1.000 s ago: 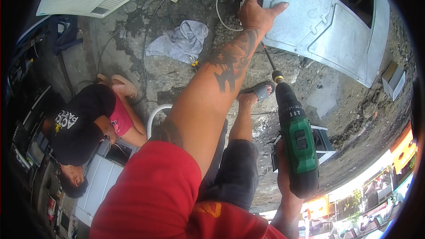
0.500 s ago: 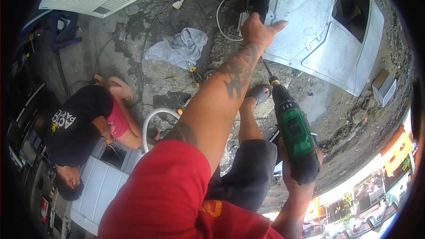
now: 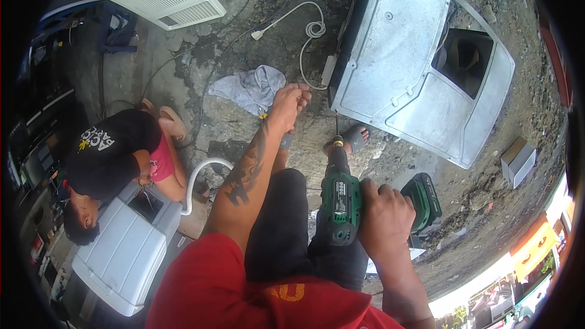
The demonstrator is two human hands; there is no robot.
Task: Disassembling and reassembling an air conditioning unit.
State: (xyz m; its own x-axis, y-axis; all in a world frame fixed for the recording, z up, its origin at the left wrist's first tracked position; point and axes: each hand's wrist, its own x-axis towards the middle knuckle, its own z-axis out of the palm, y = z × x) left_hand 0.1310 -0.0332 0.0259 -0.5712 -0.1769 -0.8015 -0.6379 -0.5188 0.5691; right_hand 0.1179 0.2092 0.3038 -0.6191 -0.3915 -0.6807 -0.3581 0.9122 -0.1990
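Drill [image 3: 340,202], green and black, is in our right hand [image 3: 386,212], whose fingers are wrapped round its grip, over our right leg. Its long thin bit [image 3: 337,124] points away from us, at the near left corner of the metal case [image 3: 390,55]; we cannot tell whether the tip touches it. Our hands are apart: the left hand [image 3: 289,107] is raised with its fingers curled, left of that corner, and we cannot tell whether it grips anything. On the ground [image 3: 475,183], a grey cloth [image 3: 244,88] lies just beyond the left hand, and a small box [image 3: 518,161] lies beside the case's near right corner.
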